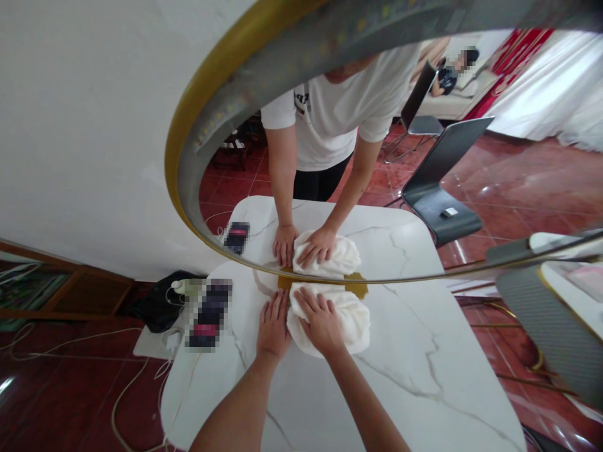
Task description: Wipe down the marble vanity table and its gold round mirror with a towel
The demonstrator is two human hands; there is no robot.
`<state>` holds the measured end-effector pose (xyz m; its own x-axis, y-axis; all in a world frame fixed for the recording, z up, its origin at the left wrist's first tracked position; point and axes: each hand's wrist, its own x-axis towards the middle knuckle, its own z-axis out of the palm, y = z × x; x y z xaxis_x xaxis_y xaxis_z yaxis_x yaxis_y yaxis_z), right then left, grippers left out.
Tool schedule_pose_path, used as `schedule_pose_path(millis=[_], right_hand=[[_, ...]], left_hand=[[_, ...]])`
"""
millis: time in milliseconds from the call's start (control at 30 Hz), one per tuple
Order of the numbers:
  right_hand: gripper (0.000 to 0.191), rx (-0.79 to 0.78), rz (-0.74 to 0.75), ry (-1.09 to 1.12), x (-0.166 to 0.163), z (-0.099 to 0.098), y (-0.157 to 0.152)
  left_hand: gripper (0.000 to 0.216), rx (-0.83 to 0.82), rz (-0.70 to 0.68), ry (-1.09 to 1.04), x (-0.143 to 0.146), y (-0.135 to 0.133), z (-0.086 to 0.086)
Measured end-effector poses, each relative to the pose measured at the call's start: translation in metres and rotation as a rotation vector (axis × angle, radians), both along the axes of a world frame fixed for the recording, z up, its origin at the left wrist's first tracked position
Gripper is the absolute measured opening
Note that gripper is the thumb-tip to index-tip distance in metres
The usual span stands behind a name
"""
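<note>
A bunched white cloth [354, 323] lies on the white marble-patterned table [405, 408], close to the mirror's lower edge. My right hand [323, 323] rests palm down on the left part of the cloth, its fingers spread over the folds. Just left of the cloth, my left hand [274, 325] lies flat on the tabletop with its fingers stretched out, their tips near the mirror's rim. It holds nothing. Both hands and the cloth show again in the mirror [377, 188].
The mirror's gold frame [175, 144] curves over the far table edge. A blurred dark phone-like item [210, 314] lies on the left, beside cables and a black bag [157, 304]. A grey chair [551, 333] stands right. Reflected are black chairs [436, 182] and another person [450, 75].
</note>
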<state>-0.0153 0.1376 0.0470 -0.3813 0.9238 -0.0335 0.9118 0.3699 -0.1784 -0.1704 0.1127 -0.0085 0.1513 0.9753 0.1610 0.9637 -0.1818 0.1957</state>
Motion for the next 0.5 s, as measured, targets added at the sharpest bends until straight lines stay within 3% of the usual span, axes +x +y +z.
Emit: schedule_pose_path(millis=[200, 500], right_hand=[[0.056, 0.005, -0.006, -0.009, 0.008, -0.005, 0.002], [0.053, 0.098, -0.244, -0.139, 0.094, -0.016, -0.015]], left_hand=[[0.067, 0.005, 0.003, -0.004, 0.001, 0.001, 0.005], [0.064, 0.036, 0.031, -0.039, 0.003, 0.001, 0.006]])
